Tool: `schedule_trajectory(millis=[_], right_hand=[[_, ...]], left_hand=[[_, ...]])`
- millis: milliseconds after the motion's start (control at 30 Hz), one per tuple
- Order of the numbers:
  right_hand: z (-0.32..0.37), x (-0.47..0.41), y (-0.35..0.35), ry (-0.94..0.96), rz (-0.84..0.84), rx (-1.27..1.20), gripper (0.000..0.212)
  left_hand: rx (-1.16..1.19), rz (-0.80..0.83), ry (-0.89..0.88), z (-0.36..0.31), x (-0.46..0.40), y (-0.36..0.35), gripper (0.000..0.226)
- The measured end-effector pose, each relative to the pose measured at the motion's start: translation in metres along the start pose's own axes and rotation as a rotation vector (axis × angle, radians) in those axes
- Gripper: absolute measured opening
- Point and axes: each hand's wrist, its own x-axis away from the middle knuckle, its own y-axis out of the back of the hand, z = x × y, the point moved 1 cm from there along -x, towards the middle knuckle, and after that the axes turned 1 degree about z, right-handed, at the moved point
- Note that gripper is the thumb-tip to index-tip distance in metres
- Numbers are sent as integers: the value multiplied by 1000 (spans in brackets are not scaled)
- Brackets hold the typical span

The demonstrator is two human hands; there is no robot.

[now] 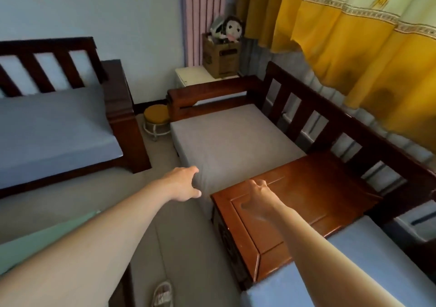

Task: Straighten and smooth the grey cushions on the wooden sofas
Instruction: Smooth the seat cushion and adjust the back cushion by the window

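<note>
Foreground: a sandalled foot (162,293) stands on the grey floor (165,236); two bare forearms reach forward from the wearer.
Near cushion: a blue-grey cushion (354,271) lies at lower right, under the right forearm, next to the wooden console.
Right hand: the right hand (258,197) hovers over or rests on the near left corner of the wooden console (306,195), a glossy built-in surface between two seats; its fingers are loosely curled and grasp nothing.
Left hand: the left hand (184,184) meets the near front corner of the grey seat cushion (226,141), thumb low on the front face, fingers (194,170) bent over the top edge; whether they pinch the fabric cannot be told.
Key relation: the cushion lies ahead and slightly right of the left hand, its long axis running away from the wearer towards the far armrest (212,89); the left hand is the nearer one, already at the corner, while the right sits just beside the cushion's right edge.
Judgement: a sweep away along that axis looks like the natural smoothing stroke.
Left sofa: a second wooden sofa (118,108) holds another grey cushion (52,127), well apart across the floor.
Background: a round yellow stool (157,117), a cardboard box (220,56) with a plush toy (227,28), and yellow curtains (354,42).
</note>
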Motion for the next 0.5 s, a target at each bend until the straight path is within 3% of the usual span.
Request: schedule_trajectory(millis=[267,500], right_hand=[[109,-129,38,-3,-1,-51,70],[142,-224,68,-76,34,-47,68]], left_hand=[[55,70,24,93,-110,96,69],[41,123,-2,120,-205,145,69]])
